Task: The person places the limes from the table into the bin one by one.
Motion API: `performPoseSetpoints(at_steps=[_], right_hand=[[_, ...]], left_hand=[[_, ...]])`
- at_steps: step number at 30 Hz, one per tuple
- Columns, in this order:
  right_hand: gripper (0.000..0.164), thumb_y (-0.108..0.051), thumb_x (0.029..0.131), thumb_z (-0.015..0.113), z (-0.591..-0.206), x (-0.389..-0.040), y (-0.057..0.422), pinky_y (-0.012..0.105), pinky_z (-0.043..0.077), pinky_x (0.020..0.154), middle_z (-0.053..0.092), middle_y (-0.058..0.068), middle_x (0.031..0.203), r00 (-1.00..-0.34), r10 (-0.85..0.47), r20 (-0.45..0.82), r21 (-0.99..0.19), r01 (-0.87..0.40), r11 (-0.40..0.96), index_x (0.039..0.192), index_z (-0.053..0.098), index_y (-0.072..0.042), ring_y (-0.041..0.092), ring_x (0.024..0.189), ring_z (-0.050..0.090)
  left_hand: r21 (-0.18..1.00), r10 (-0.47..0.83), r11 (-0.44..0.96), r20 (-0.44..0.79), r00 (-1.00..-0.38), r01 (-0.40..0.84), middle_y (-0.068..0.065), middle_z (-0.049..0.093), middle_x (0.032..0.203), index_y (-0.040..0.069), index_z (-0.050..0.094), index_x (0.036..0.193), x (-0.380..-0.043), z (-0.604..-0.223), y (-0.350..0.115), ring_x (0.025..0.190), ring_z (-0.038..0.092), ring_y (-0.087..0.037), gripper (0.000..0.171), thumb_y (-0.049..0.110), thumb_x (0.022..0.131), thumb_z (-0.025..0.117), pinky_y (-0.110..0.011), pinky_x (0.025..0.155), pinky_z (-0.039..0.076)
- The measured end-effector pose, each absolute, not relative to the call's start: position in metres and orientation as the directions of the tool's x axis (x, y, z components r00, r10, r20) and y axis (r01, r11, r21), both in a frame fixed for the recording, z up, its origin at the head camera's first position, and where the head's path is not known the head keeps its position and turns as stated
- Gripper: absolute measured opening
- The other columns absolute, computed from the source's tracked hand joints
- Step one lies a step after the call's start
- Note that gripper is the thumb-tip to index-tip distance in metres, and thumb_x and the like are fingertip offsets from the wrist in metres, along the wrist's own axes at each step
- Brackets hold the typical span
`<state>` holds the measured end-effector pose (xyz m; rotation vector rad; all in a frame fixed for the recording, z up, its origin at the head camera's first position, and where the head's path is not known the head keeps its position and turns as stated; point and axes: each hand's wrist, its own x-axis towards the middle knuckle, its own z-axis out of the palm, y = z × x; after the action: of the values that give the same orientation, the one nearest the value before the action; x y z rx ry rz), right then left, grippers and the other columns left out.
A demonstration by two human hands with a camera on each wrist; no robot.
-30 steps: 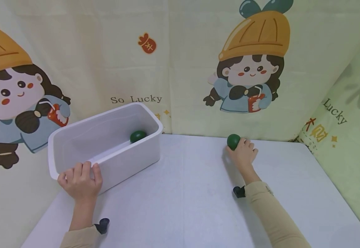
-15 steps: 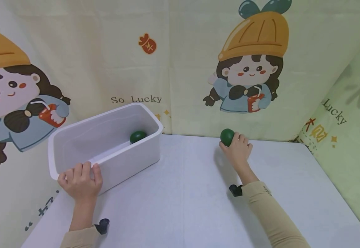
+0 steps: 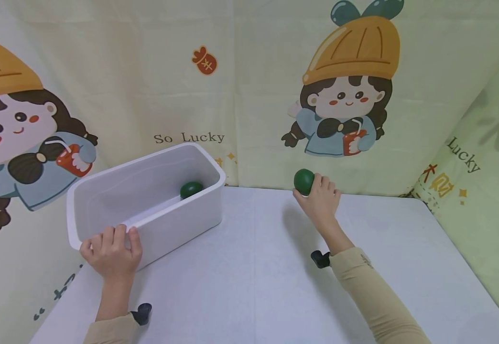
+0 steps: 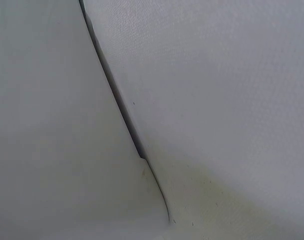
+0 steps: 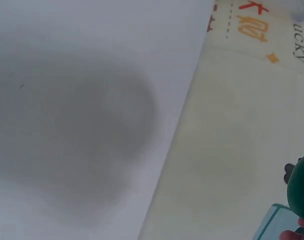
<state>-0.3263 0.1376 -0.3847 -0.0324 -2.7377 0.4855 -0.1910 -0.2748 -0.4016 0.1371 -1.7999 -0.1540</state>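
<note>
My right hand (image 3: 320, 200) holds a smooth, dark-green rounded object (image 3: 304, 182) between thumb and fingers, raised above the table near its back edge. In the right wrist view that green object (image 5: 301, 189) shows at the right edge, with bits of fingertips around it. My left hand (image 3: 113, 253) grips the near left corner of a white rectangular bin (image 3: 180, 212), fingers curled over the rim. A second green oval object (image 3: 191, 189) lies inside the bin at its right end. The left wrist view shows the bin's wall (image 4: 57, 125) and no fingers.
The bin stands at an angle on the left of a white table (image 3: 249, 277). A cream cloth (image 3: 266, 95) with cartoon figures hangs behind the table, and more printed cloth (image 3: 490, 229) runs along the right side.
My right hand has lifted the green object and carried it leftward; its shadow on the table has moved left with it. My left hand and the bin have stayed in place.
</note>
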Motion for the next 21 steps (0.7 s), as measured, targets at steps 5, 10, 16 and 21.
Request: performPoseSetpoints(at_steps=[5,10,16,21], right_hand=[[0.073,-0.051,0.079,0.058,-0.376,-0.326,0.126,0.053,0.034,0.083,0.044,0.022,0.116,-0.929,0.063,0.365,-0.334,-0.068,0.94,0.123,0.037,0.003,0.036,0.104,0.041],[0.072,-0.052,0.078,0.058,-0.371,-0.326,0.118,0.052,0.035,0.083,0.045,0.02,0.115,-0.92,0.047,0.388,-0.336,-0.094,0.937,0.123,0.038,0.001,0.035,0.104,0.041],[0.071,-0.051,0.078,0.058,-0.363,-0.327,0.109,0.052,0.036,0.084,0.046,0.02,0.116,-0.911,0.038,0.411,-0.348,-0.119,0.93,0.123,0.039,0.0,0.034,0.105,0.043],[0.071,-0.052,0.078,0.058,-0.356,-0.328,0.1,0.051,0.036,0.083,0.046,0.019,0.117,-0.909,0.022,0.417,-0.352,-0.139,0.925,0.123,0.039,0.0,0.034,0.104,0.043]], left_hand=[[0.182,-0.178,0.983,0.957,-0.227,-0.006,-0.025,0.054,0.073,-0.007,0.056,0.078,-0.192,-0.401,-0.275,0.068,0.041,-0.043,0.043,0.034,0.085,0.041,-0.057,0.076,0.027],[0.178,-0.175,0.984,0.961,-0.215,-0.008,-0.025,0.054,0.072,-0.007,0.056,0.077,-0.192,-0.401,-0.274,0.067,0.041,-0.043,0.045,0.035,0.085,0.04,-0.057,0.075,0.027],[0.166,-0.164,0.986,0.961,-0.222,-0.009,-0.025,0.055,0.073,-0.006,0.057,0.078,-0.192,-0.404,-0.275,0.067,0.041,-0.043,0.047,0.037,0.087,0.039,-0.056,0.075,0.027],[0.168,-0.165,0.986,0.961,-0.222,-0.006,-0.025,0.054,0.072,-0.007,0.057,0.078,-0.192,-0.404,-0.275,0.067,0.041,-0.043,0.047,0.036,0.087,0.039,-0.056,0.075,0.027]])
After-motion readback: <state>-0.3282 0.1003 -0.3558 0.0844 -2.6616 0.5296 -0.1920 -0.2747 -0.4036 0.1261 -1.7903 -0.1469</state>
